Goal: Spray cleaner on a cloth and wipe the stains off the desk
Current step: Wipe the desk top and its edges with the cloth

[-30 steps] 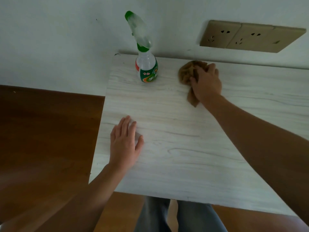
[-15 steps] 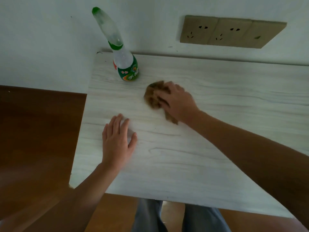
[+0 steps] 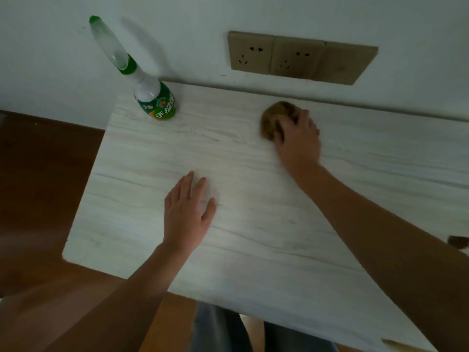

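A pale wood-grain desk (image 3: 253,240) fills the middle of the head view. My right hand (image 3: 298,138) grips a bunched brown cloth (image 3: 275,118) and presses it on the desk near the back edge; the hand hides the cloth's right part. My left hand (image 3: 186,212) lies flat on the desk, fingers straight, nearer the front left. A spray bottle of cleaner (image 3: 154,100) with a green label and a clear cap stands upright at the back left corner, apart from both hands. A faint mark shows on the desk between the bottle and the cloth.
A white wall (image 3: 406,19) rises right behind the desk, with a row of beige sockets (image 3: 297,58) above the cloth. Brown wooden floor (image 3: 43,179) lies left of the desk. My legs (image 3: 220,331) show below the desk's front edge.
My right hand has slid the cloth from the desk's middle, near the bottle, back toward the wall and to the right. My left hand stays flat in place. The camera view shifted.
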The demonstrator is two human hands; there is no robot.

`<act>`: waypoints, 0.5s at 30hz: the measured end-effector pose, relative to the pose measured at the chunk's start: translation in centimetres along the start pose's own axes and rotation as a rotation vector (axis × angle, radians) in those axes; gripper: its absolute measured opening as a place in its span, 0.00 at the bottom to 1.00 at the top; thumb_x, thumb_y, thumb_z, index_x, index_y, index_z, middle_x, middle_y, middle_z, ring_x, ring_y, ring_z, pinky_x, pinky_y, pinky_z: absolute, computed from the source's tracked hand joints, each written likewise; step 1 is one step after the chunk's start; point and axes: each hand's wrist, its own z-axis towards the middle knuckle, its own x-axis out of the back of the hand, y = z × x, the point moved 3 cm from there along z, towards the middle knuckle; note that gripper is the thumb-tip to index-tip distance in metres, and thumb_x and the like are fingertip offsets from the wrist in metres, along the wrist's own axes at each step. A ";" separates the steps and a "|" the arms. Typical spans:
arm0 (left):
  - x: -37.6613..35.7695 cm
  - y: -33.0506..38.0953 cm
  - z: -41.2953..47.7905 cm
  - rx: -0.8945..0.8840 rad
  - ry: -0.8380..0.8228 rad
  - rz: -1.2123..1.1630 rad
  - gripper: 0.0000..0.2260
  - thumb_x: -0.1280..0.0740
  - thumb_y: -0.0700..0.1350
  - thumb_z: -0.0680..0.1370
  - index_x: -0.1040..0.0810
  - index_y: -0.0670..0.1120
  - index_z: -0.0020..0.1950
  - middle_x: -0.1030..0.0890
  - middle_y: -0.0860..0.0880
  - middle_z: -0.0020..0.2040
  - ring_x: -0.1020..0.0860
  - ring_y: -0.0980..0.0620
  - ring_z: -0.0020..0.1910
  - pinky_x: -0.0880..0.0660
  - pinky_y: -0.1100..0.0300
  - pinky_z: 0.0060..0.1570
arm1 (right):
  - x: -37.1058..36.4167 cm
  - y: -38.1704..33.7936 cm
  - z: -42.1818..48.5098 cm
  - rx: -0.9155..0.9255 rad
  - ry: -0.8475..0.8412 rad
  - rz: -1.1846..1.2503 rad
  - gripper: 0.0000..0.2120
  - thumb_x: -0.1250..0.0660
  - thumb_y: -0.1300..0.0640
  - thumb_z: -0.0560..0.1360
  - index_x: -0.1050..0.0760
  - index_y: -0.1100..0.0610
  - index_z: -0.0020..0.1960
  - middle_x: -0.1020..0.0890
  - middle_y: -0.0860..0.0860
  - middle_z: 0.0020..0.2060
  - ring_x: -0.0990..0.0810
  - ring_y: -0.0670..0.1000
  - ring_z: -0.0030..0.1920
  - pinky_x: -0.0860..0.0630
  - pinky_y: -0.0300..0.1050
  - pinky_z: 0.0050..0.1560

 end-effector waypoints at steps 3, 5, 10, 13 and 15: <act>-0.6 0.4 -0.7 -0.012 -0.029 0.008 0.25 0.40 0.56 0.82 0.31 0.47 0.77 0.34 0.42 0.79 0.36 0.41 0.79 0.31 0.42 0.72 | -2.0 -4.9 -5.1 0.349 -0.101 0.083 0.16 0.29 0.54 0.72 0.20 0.53 0.60 0.24 0.63 0.60 0.24 0.66 0.54 0.21 0.58 0.49; -0.7 0.3 -0.7 -0.012 -0.044 0.006 0.26 0.41 0.57 0.82 0.33 0.47 0.78 0.35 0.43 0.80 0.37 0.42 0.80 0.32 0.42 0.72 | -2.6 -6.4 -8.4 0.597 -0.185 0.089 0.17 0.27 0.53 0.70 0.19 0.52 0.58 0.22 0.61 0.56 0.21 0.63 0.52 0.20 0.54 0.43; -0.6 0.0 -0.5 -0.006 -0.068 0.024 0.27 0.42 0.58 0.81 0.33 0.49 0.78 0.36 0.44 0.81 0.37 0.42 0.80 0.31 0.43 0.70 | -1.0 -2.2 -5.8 0.624 -0.185 0.085 0.17 0.27 0.51 0.73 0.19 0.50 0.61 0.22 0.58 0.57 0.21 0.61 0.51 0.21 0.51 0.44; -0.7 0.2 -0.5 0.008 -0.054 0.007 0.27 0.42 0.58 0.81 0.32 0.48 0.77 0.35 0.44 0.80 0.37 0.42 0.79 0.31 0.42 0.70 | 1.1 2.7 -0.7 0.396 -0.142 0.036 0.16 0.34 0.49 0.78 0.24 0.48 0.65 0.26 0.58 0.61 0.24 0.61 0.55 0.22 0.57 0.53; -0.8 0.4 -0.6 0.021 -0.048 -0.011 0.27 0.42 0.57 0.80 0.31 0.47 0.77 0.35 0.43 0.80 0.37 0.41 0.79 0.32 0.42 0.71 | 2.6 6.4 2.0 0.220 -0.102 -0.007 0.16 0.37 0.48 0.79 0.26 0.49 0.66 0.29 0.58 0.63 0.25 0.61 0.57 0.24 0.59 0.57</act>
